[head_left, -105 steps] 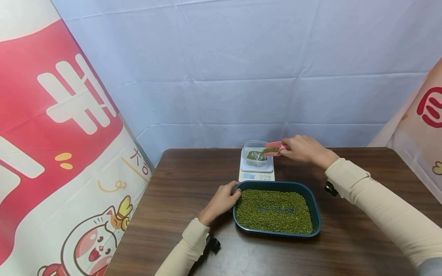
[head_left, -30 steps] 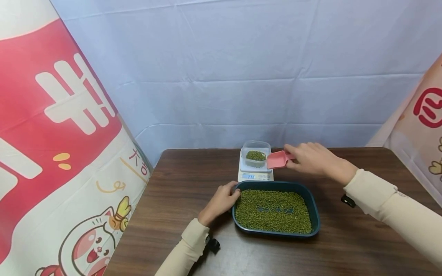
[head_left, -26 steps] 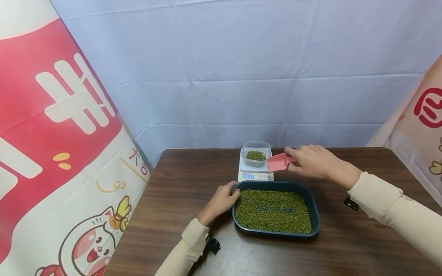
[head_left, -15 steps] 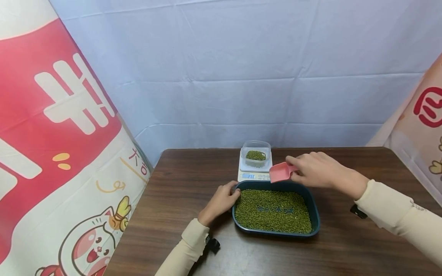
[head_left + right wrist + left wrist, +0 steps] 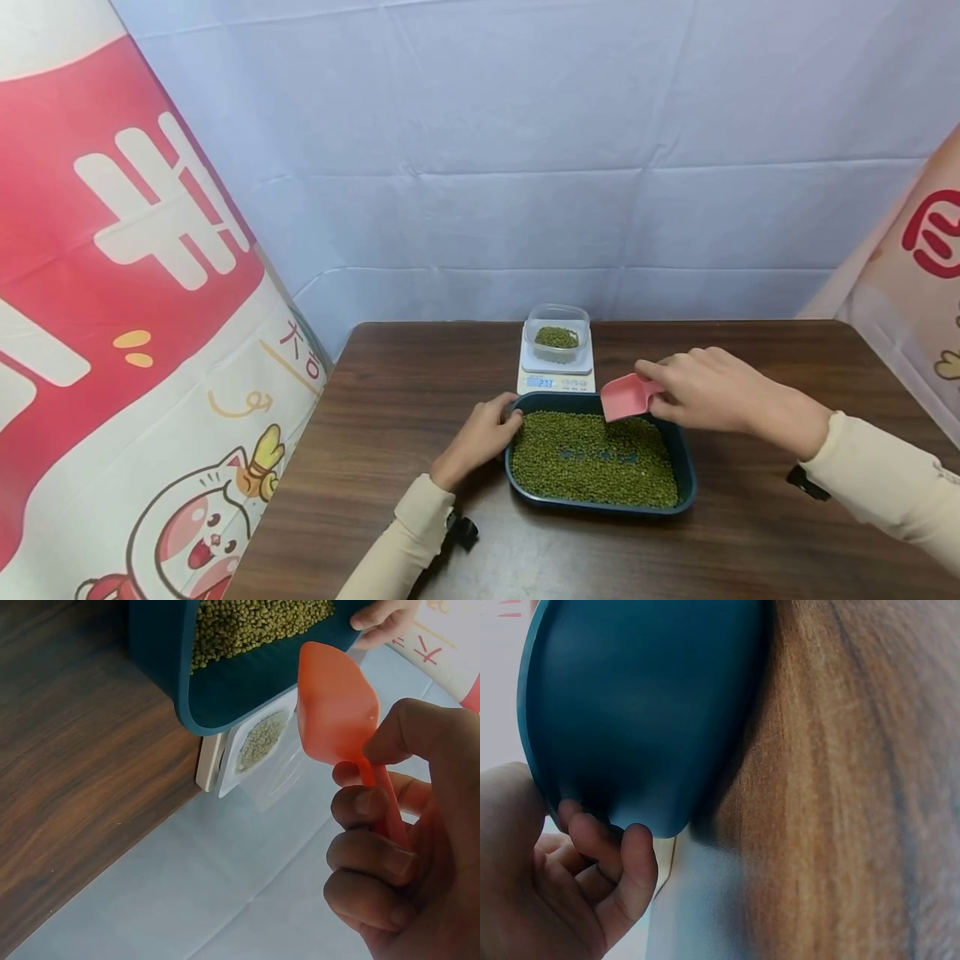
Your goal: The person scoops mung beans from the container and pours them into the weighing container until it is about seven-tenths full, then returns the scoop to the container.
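Note:
My right hand (image 5: 708, 390) grips the handle of a pink scoop (image 5: 627, 397), which hangs over the back right part of a dark teal tub (image 5: 600, 507). No beans show in the scoop's bowl. Green mung beans (image 5: 600, 483) fill the tub, with a few bare patches of its bottom near the middle. At the tub's back left corner my left hand (image 5: 483, 433) holds the rim, its fingers (image 5: 637, 859) curled at the wall. Just behind the tub, a white digital scale (image 5: 531, 367) bears a clear plastic container (image 5: 558, 313) with a small heap of beans (image 5: 557, 337).
Everything stands on a dark wood table (image 5: 390, 400). A pale blue cloth (image 5: 480, 208) hangs behind its back edge. Printed banners flank it, the red and white banner (image 5: 187, 350) on the left.
My right hand has tipped the scoop's beans into the container, then drawn the scoop back toward me and right, over the tub. The scale's reading has risen. My left hand stays put.

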Tool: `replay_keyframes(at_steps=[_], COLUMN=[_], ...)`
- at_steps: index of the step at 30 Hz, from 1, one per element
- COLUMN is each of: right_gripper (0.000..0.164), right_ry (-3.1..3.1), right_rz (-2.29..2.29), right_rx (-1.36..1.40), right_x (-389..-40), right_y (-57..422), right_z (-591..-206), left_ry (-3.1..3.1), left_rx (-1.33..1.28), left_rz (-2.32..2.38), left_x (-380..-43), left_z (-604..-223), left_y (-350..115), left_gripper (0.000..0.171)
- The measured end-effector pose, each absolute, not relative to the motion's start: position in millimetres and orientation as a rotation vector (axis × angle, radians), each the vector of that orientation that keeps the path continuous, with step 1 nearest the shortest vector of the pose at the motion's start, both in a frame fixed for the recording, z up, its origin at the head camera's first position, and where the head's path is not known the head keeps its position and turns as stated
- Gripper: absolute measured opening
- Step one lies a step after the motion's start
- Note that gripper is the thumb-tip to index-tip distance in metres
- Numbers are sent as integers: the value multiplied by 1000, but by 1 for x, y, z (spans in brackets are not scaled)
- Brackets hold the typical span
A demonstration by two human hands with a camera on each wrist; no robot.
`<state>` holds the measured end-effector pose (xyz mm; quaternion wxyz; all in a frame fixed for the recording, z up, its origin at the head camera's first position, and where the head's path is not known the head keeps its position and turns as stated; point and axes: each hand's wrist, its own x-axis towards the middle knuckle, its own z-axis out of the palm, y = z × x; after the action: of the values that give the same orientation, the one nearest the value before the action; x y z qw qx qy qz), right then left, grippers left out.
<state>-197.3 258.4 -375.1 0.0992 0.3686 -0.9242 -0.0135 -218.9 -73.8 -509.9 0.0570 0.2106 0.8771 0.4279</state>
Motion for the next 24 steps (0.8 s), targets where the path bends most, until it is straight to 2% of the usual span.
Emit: replay_keyframes(at_steps=[9, 17, 24], right_gripper=[24, 16, 17], right_ry=[-2733, -2792, -2839], right_rz=[-102, -133, -131], right_rx=[1142, 1190, 1211], right_x=[-184, -175, -171], right_y=[262, 262, 261], right_z=[-375, -375, -378], left_ry=[2670, 2659, 2659], left_rx=[628, 632, 636], left_rz=[1290, 1291, 1291], left_x=[-218, -219, -219], left_z=[-509, -510, -510], left_y=[-73, -74, -74], left_gripper=[30, 28, 30])
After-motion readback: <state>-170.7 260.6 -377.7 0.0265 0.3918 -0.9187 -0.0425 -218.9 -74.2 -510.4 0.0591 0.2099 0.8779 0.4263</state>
